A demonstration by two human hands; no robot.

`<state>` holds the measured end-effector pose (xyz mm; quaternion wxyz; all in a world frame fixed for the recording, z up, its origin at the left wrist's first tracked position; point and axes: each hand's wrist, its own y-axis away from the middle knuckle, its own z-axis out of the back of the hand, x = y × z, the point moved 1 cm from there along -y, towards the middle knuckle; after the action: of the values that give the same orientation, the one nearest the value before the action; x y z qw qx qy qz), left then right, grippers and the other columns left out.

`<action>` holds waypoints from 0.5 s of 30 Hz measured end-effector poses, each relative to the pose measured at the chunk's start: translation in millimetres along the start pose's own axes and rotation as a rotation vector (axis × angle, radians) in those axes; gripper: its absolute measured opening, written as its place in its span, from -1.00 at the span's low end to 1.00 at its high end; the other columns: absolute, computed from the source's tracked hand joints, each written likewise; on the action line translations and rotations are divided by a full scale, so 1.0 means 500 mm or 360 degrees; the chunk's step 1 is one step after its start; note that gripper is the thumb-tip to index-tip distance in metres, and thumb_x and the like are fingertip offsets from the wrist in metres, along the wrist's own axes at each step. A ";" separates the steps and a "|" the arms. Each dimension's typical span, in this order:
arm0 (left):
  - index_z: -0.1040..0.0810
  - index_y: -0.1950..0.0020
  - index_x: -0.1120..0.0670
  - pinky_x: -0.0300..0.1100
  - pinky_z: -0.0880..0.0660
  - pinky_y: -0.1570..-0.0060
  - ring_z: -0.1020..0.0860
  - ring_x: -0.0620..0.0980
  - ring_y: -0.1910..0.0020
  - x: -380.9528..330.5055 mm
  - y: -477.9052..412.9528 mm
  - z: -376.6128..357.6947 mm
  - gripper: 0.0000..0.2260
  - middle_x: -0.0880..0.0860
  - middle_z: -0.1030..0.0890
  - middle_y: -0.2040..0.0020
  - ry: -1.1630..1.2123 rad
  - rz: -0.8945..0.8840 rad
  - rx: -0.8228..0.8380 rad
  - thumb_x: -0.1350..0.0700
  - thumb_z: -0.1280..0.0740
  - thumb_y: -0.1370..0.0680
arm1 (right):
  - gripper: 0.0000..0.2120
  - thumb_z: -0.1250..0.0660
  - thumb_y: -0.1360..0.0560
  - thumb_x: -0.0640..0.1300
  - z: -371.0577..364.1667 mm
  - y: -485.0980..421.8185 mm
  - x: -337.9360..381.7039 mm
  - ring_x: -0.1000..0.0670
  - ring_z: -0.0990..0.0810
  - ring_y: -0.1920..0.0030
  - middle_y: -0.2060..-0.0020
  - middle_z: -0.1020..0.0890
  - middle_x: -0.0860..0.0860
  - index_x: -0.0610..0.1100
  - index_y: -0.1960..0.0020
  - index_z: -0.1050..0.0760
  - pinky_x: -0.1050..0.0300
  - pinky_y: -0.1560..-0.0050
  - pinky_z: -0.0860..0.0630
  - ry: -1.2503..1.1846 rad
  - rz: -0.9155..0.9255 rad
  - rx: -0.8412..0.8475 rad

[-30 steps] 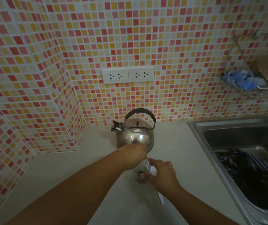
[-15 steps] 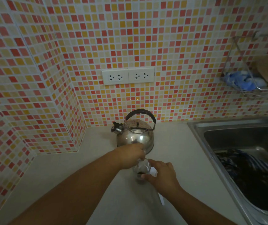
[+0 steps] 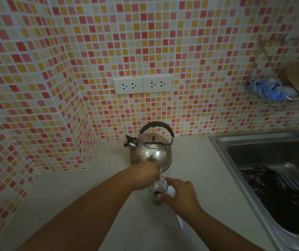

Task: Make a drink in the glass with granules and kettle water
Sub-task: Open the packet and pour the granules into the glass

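A small clear glass [image 3: 158, 191] stands on the pale counter just in front of the kettle, with dark granules at its bottom. My right hand [image 3: 180, 197] wraps the glass from the right, thumb on its near side. My left hand [image 3: 145, 175] hovers over the rim with fingers bunched and pointing down into the glass; anything it pinches is hidden. The steel kettle [image 3: 151, 153] with a black handle sits upright against the tiled wall, spout to the left. A thin white strip [image 3: 179, 221] lies on the counter under my right wrist.
A steel sink [image 3: 272, 160] fills the right side, with a dark striped cloth [image 3: 279, 192] in it. A wire rack [image 3: 281, 98] hangs on the wall above it. Two wall sockets [image 3: 142, 85] sit above the kettle. The tiled wall juts out at the left.
My left hand has sunk a little toward the glass rim. My right hand, the glass and the kettle stay where they were.
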<state>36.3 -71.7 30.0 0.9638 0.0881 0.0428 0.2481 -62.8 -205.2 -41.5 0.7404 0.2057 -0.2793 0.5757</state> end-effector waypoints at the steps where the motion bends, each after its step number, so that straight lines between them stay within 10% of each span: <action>1: -0.57 -0.27 0.14 -0.12 -0.46 -0.15 -0.53 0.11 -0.18 -0.002 0.001 0.003 -0.71 0.15 -0.53 -0.26 0.0010 -0.0009 -0.0016 0.23 -0.29 -0.55 | -0.44 -0.37 -0.29 0.23 0.001 0.000 0.000 -0.04 -0.38 -0.10 -0.16 -0.57 0.10 0.17 -0.27 -0.40 0.14 0.00 -0.25 -0.0003 -0.0005 0.0004; 15: -0.56 -0.27 0.10 -0.14 -0.43 -0.19 -0.51 0.07 -0.20 -0.014 0.012 -0.002 -0.72 0.11 -0.55 -0.23 0.0132 0.0076 -0.0077 0.19 -0.28 -0.56 | -0.45 -0.38 -0.29 0.22 0.005 0.004 0.008 -0.02 -0.37 -0.09 -0.15 -0.58 0.09 0.15 -0.25 -0.43 0.12 0.01 -0.23 -0.0056 0.0006 0.0024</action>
<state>27.1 -69.7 30.6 0.9568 0.0555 0.0746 0.2755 -64.3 -203.3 -37.0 0.7327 0.2208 -0.2885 0.5755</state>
